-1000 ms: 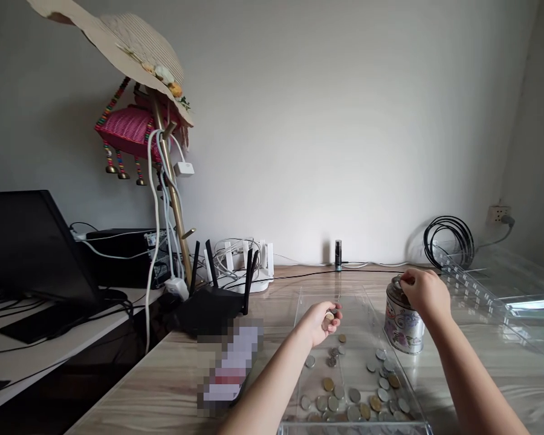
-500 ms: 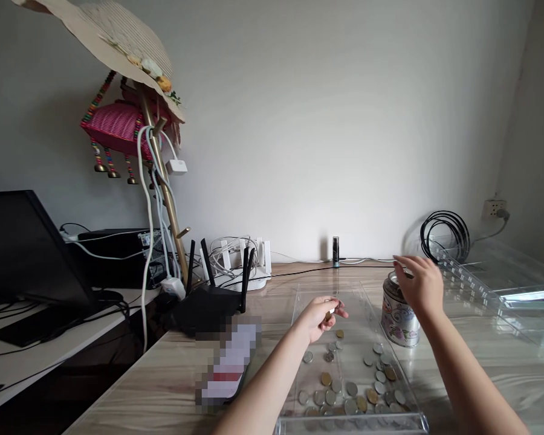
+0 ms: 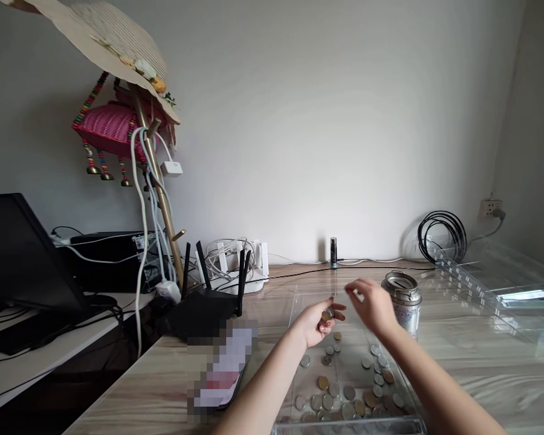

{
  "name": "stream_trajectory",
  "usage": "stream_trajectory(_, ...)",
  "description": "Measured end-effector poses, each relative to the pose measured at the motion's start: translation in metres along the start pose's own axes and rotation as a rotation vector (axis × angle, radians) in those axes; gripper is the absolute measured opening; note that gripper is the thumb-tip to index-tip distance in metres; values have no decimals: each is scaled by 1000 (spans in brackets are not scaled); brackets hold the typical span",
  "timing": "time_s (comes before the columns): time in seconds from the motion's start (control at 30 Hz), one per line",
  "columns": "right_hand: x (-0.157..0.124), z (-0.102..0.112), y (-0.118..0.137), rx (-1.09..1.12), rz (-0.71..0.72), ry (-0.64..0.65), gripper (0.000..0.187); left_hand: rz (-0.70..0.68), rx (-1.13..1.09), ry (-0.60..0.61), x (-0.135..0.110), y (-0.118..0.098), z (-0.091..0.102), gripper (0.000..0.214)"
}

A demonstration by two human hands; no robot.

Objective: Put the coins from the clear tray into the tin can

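My left hand [image 3: 320,320] is turned partly palm up above a clear plastic tray [image 3: 292,371], its fingers curled round a few coins [image 3: 328,313]. Close by on the right, my right hand [image 3: 370,307] has its thumb and fingers drawn together in a pinch; whether a coin is between them cannot be seen. Many silver and brass-coloured coins [image 3: 349,393] lie scattered in the tray, thickest toward the near edge. Just behind my right hand stands a patterned metal tin [image 3: 403,296] with a slot in its lid, its lower part hidden by my right forearm.
Left of the tray lies a blurred-out flat object [image 3: 226,368], with a black router [image 3: 208,308] behind it. A small dark bottle [image 3: 333,252] stands near the wall. At the right are a coiled black cable [image 3: 442,237] and another clear plastic case [image 3: 494,290].
My right hand has come away from above the tin, moving left and down to beside my left hand. The tin's slotted lid now shows. My left hand still holds coins.
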State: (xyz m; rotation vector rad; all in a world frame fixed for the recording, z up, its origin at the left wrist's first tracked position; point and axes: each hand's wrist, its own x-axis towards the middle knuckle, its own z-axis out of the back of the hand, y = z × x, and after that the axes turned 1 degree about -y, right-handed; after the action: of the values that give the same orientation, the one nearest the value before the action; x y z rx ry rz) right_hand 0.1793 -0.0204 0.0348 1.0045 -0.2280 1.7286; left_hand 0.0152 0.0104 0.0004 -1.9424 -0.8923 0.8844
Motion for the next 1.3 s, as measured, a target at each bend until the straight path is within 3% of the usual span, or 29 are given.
stream_trajectory(0.07, 9, 21, -17, -111, -106, -164, 22, 66, -67, -30, 1, -1, 2, 20)
stream_trajectory(0.13, 16, 39, -40, -220, -248, -207, 20, 105, -98, -68, 1, -2, 4, 16)
stream_trajectory(0.23, 21, 52, -74, -249, -395, -67, 17, 109, -58, -79, 1, -1, 5, 18)
stream_trajectory(0.33, 20, 54, -89, -246, -422, 26, 16, 66, 36, -56, 0, 0, 4, 20)
stream_trajectory(0.43, 18, 52, -77, -277, -295, -112, 19, 20, 116, -16, -1, 0, 2, 13)
stream_trajectory(0.5, 16, 46, -57, -231, -177, -241, 24, 6, 171, 15, -2, 0, 1, 11)
stream_trajectory(0.53, 14, 41, -45, -176, -127, -247, 25, 1, 197, 31, -2, 0, 0, 13)
stream_trajectory(0.57, 12, 34, -34, -105, -86, -197, 26, -5, 221, 43, -3, 0, -1, 17)
stream_trajectory(0.73, -3, -13, 9, 230, 30, 344, 27, -69, 226, 38, -3, 2, -2, 23)
stream_trajectory(0.8, -6, -23, 14, 258, 6, 393, 27, -56, 189, 27, -3, 2, -2, 24)
stream_trajectory(0.87, -6, -22, 12, 225, -23, 352, 23, 5, 137, 49, -3, 1, -1, 27)
stream_trajectory(1.0, 6, 11, -10, 23, -75, 44, 20, 120, 51, 102, -3, -2, 0, 21)
stream_trajectory(1.1, 17, 41, -44, -161, -229, -163, 19, 118, 102, 88, -3, -1, 1, 22)
stream_trajectory(1.2, 21, 55, -78, -205, -401, -47, 17, 68, 189, 101, -3, 0, 0, 18)
stream_trajectory(1.3, 20, 56, -96, -186, -420, 69, 15, 39, 271, 102, -4, 1, -2, 19)
